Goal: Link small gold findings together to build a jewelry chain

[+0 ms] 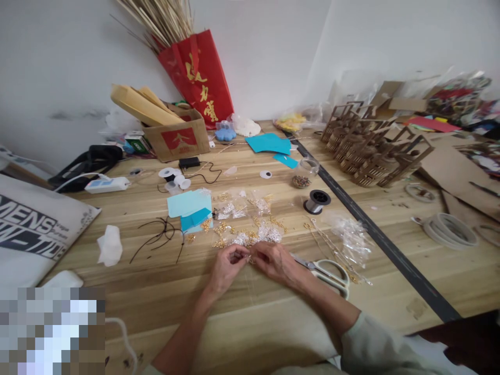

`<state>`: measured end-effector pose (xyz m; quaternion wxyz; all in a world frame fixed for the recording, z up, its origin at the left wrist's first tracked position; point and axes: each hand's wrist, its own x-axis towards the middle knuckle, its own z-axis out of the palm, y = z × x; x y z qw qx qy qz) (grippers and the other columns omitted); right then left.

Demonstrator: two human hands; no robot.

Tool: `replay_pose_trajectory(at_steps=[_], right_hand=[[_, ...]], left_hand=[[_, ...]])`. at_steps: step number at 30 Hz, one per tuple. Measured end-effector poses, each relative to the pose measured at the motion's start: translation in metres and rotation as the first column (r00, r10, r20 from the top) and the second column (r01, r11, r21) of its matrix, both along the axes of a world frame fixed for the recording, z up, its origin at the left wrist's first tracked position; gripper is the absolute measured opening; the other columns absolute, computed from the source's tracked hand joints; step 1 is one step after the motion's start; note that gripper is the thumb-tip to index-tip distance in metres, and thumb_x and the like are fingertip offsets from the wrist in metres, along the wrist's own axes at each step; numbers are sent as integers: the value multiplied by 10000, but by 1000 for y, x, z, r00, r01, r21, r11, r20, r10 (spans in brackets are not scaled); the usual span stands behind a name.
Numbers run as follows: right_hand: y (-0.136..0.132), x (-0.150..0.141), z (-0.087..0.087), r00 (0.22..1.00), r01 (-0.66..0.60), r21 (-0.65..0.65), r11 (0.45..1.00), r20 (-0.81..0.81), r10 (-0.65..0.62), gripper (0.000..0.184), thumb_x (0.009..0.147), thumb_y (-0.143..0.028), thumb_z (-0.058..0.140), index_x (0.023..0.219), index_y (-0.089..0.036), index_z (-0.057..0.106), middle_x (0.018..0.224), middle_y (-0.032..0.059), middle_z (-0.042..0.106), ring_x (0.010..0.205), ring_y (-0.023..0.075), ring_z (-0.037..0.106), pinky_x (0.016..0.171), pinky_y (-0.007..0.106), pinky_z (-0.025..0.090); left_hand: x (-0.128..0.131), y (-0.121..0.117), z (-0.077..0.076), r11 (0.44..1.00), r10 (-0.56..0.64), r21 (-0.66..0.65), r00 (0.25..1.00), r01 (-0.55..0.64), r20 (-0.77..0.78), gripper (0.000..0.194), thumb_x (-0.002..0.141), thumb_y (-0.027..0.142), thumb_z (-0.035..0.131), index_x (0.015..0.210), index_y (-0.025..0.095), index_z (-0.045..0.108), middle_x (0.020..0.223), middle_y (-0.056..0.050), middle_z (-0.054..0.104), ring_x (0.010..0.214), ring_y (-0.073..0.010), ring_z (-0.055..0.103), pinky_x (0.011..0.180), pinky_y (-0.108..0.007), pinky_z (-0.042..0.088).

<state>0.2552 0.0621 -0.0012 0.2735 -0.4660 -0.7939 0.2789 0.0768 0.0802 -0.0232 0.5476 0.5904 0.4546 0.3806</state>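
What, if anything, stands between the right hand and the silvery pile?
Nothing visible: the right hand is at the near edge of the silvery pile. The scissors lie to the right, off that path.

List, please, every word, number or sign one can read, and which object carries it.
"力寶": red bag, in gold; character above unclear.
"MENS": white bag; line below cut off, smaller print blurred.
Cardboard box: white emblem; caption too small.
Green box: print too small.

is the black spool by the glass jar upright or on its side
Upright: the spool has its black top flange facing up and its lower rim resting on the table.
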Motion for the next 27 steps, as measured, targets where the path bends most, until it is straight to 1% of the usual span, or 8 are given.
replay_pose_trajectory(at_steps=[3, 7, 11, 16, 20, 24, 27], right_hand=[[1, -1, -3, 1000, 15, -22, 1000, -11, -15, 101, 850, -149, 531, 809, -152, 622, 649, -8, 569, 584, 108, 499, 563, 201, 340], [2, 0, -3, 999, 18, -68, 998, -49, -21, 78, 831, -150, 543, 802, -153, 616, 602, -34, 519, 538, 90, 454, 527, 189, 315], [3, 1, -4, 997, 28, -88, 996, -66, -33, 77, 835, -170, 545, 805, -152, 614, 590, -38, 512, 525, 87, 438, 520, 190, 312], [4, 3, -6, 998, 28, -97, 995, -58, -33, 79, 831, -192, 549, 795, -151, 607, 577, -42, 497, 513, 85, 421, 504, 194, 299], [3, 4, -3, 998, 26, -102, 994, -58, -32, 74, 827, -175, 544, 807, -149, 611, 583, -45, 496, 521, 82, 425, 512, 190, 302], [3, 3, 0, 998, 30, -114, 993, -47, -35, 79, 828, -172, 541, 816, -148, 616, 589, -44, 501, 526, 82, 428, 519, 191, 305], [3, 3, 1, 998, 38, -116, 992, -39, -43, 87, 831, -173, 538, 812, -146, 619, 591, -41, 504, 529, 83, 430, 523, 193, 304]], left_hand=[[0, -1, 2, 1000, -5, -16, 1000, 6, 15, 87, 682, 171, 681, 760, 137, 663, 729, -33, 672, 668, -139, 616, 641, -233, 490], [-1, 0, 5, 997, -11, -76, 998, 16, 65, 124, 663, 210, 717, 746, 137, 660, 719, -30, 675, 669, -137, 611, 644, -235, 485], [-3, 2, 6, 987, -13, -157, 994, 31, 111, 201, 618, 266, 771, 716, 138, 653, 681, -23, 669, 639, -133, 599, 625, -238, 481], [-4, 3, 7, 977, -19, -210, 991, 47, 133, 265, 583, 326, 802, 711, 137, 669, 663, -26, 680, 633, -142, 614, 639, -259, 498], [-5, 3, 6, 981, -15, -192, 992, 39, 125, 231, 603, 310, 793, 715, 137, 690, 649, -26, 685, 622, -141, 617, 632, -254, 499], [-6, 3, 5, 990, -12, -140, 997, 22, 71, 161, 640, 279, 758, 695, 141, 698, 629, -19, 673, 598, -131, 593, 603, -235, 476], [-5, 1, 6, 996, -6, -90, 1000, 8, 22, 124, 670, 259, 723, 709, 142, 707, 662, -30, 681, 612, -137, 592, 590, -231, 463]])
